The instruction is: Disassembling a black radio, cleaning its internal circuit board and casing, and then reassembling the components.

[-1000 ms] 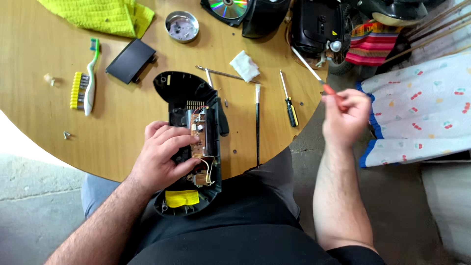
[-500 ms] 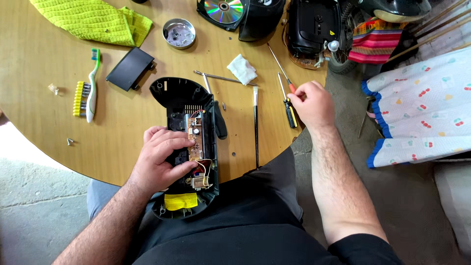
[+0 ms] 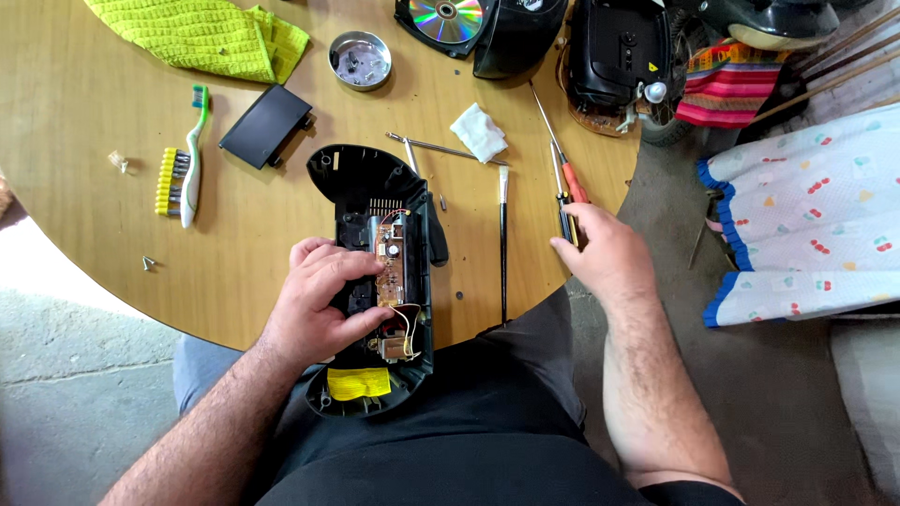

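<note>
The right hand [image 3: 605,253] has come down from mid-air to the table edge, right of centre, its fingers curling onto the black-handled screwdriver [image 3: 565,223] beside the orange one: a tool swap, I'd judge. The left hand [image 3: 323,305] presses spread on the opened black casing [image 3: 361,178], lower centre.
</note>
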